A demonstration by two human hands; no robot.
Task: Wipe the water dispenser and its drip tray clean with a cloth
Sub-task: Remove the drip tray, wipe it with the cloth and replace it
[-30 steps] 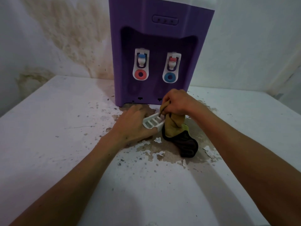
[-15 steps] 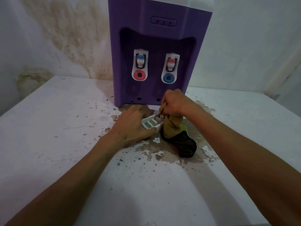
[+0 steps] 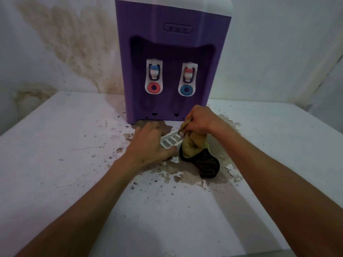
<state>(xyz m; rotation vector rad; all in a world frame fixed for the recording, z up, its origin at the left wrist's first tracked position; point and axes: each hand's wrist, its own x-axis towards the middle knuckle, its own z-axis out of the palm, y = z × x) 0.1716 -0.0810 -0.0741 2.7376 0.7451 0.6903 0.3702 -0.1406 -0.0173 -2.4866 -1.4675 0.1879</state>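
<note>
A purple water dispenser (image 3: 172, 45) with two white taps stands at the back of the white table. Its white slotted drip tray (image 3: 171, 140) lies on the table just in front of it, taken out of the dispenser. My left hand (image 3: 148, 145) grips the tray's left end, thumb at its front edge. My right hand (image 3: 199, 120) pinches a yellow and black cloth (image 3: 196, 151) and presses it against the tray's right end. The cloth's black part trails onto the table to the right.
The white table (image 3: 65, 164) has peeled, stained paint around the tray and dispenser foot. A stained wall (image 3: 65, 43) rises behind. The table's right rear corner meets a wall edge (image 3: 330, 71).
Both hands keep their hold on tray and cloth. The right hand with the cloth has shifted slightly along the tray; the view has moved a little.
</note>
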